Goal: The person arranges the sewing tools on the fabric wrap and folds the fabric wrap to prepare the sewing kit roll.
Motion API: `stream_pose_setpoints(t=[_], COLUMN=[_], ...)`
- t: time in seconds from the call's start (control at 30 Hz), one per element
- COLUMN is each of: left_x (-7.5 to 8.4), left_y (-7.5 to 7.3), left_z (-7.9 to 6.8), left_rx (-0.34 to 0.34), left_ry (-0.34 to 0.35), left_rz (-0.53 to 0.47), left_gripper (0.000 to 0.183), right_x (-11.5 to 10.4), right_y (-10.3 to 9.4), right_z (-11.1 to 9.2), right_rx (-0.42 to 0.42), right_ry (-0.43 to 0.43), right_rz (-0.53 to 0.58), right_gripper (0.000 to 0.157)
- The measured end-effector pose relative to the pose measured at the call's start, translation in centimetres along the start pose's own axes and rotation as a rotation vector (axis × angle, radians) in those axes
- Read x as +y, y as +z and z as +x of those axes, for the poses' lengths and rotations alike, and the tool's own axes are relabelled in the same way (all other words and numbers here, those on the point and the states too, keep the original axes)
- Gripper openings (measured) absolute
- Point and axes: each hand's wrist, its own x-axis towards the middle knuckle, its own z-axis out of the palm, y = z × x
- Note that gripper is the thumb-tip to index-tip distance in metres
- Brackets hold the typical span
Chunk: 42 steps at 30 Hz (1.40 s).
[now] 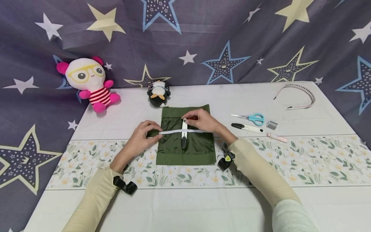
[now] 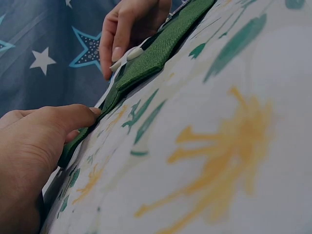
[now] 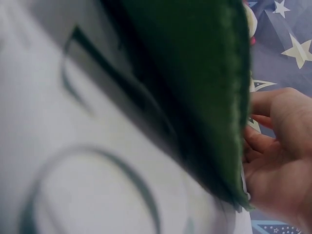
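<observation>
A dark green piece of fabric (image 1: pixel 171 151) lies on the table with a narrow white strip (image 1: pixel 171 132) running across it. Crossing the strip is a slim white tool with a black end (image 1: pixel 184 141); which lies on top, I cannot tell. My left hand (image 1: pixel 142 135) pinches the fabric's left edge by the strip's end, index finger on top, as the left wrist view also shows. With thumb and fingertips my right hand (image 1: pixel 203 120) pinches the tool's white upper end. In the right wrist view the raised green fabric edge (image 3: pixel 204 87) hides most of the fingertips' work.
To the right lie blue-handled scissors (image 1: pixel 256 119), another white-and-black tool (image 1: pixel 247 128), a grey thread spool (image 1: pixel 271 125) and a small pink item (image 1: pixel 277 138). A headband (image 1: pixel 310 93) is farther back. Behind sit a penguin toy (image 1: pixel 158 93) and a pink-and-white plush (image 1: pixel 95 83).
</observation>
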Motion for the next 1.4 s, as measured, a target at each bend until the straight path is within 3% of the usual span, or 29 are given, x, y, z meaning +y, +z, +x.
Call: stream_pose_setpoints(t=[0.53,1.4], left_x=[-0.04,0.12], left_y=[0.05,0.01], left_z=[0.09,-0.05], left_rx=[0.002,0.008], left_ry=[0.008,0.011], left_rz=[-0.001,-0.004], left_gripper=[0.023,0.022], right_x=[-0.57,-0.69], right_y=[-0.06,0.29], right_z=[-0.58,-0.74], right_rx=[-0.065,-0.093], right_ry=[-0.026,-0.018], right_rz=[-0.016,-0.019], right_gripper=[0.026,0.026])
